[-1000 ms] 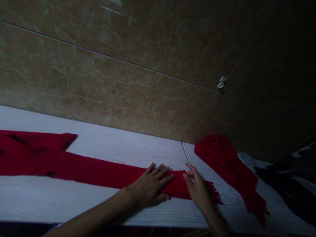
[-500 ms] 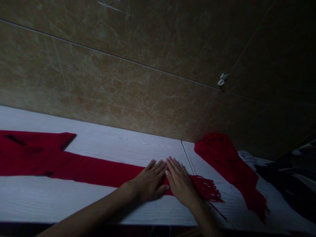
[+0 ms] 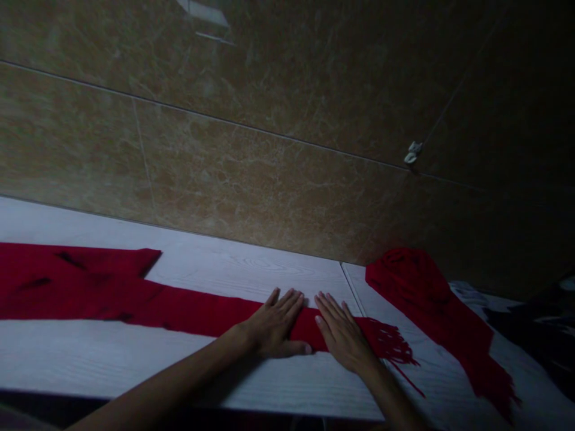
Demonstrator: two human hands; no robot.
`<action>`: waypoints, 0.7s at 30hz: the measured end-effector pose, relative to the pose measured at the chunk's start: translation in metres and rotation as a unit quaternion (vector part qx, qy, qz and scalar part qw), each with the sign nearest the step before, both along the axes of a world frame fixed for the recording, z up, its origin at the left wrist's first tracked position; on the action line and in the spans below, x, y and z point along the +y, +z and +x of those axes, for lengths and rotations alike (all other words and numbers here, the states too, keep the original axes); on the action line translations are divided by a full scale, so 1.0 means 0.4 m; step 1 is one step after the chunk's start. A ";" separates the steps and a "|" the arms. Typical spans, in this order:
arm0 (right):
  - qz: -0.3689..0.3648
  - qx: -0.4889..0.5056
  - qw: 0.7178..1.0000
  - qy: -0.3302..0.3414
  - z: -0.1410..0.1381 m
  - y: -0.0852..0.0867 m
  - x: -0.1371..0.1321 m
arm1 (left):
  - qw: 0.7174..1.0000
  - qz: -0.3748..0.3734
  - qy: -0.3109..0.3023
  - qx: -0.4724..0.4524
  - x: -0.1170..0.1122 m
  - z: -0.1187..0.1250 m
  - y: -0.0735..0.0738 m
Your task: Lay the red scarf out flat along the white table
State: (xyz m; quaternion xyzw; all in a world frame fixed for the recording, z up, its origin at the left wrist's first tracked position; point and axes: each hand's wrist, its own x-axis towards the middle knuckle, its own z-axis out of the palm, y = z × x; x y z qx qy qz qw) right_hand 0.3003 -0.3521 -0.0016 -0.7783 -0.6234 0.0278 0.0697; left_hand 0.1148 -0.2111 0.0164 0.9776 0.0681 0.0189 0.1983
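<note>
A long red scarf [image 3: 202,312] lies in a narrow folded strip, its fringe spread at the right end and a wider part at the left. Across the strip, toward its fringed end, my left hand [image 3: 277,326] rests flat with the thumb stretched out to the right. My right hand [image 3: 342,333] lies flat on the same strip beside it, nearer the fringe, fingers extended. A short stretch of red cloth shows between the two hands. Neither hand grips anything.
A second red fringed scarf [image 3: 433,305], partly rolled or bunched, lies to the right by the wall. Dark cloth [image 3: 534,335] sits farther right. The white wood-grain surface [image 3: 135,359] meets a brown marbled tile wall [image 3: 251,173] carrying a small white hook [image 3: 412,152].
My hands have moved apart: they were nearly touching, and now a gap of red cloth lies between them. The whole view has shifted slightly, with things appearing farther right.
</note>
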 end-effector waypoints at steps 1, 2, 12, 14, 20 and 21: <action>-0.003 -0.003 1.000 0.001 0.009 0.002 0.001 | 1.000 -0.004 0.001 0.000 0.006 0.001 0.003; -0.007 -0.005 1.000 0.002 0.021 0.006 0.001 | 1.000 -0.009 0.003 0.003 0.016 -0.003 0.008; 0.028 -0.034 0.999 -0.011 0.058 0.064 0.021 | 0.975 0.075 0.205 0.047 0.301 -0.279 0.054; 0.029 -0.028 0.999 0.004 0.030 0.047 0.041 | 0.970 0.094 0.217 0.060 0.343 -0.350 0.042; 0.049 -0.015 0.998 0.045 0.043 -0.071 0.039 | 0.943 0.138 0.303 0.026 0.447 -0.627 0.075; 0.070 -0.034 0.995 0.068 0.067 -0.100 0.035 | 0.930 0.142 0.339 0.011 0.468 -0.681 0.087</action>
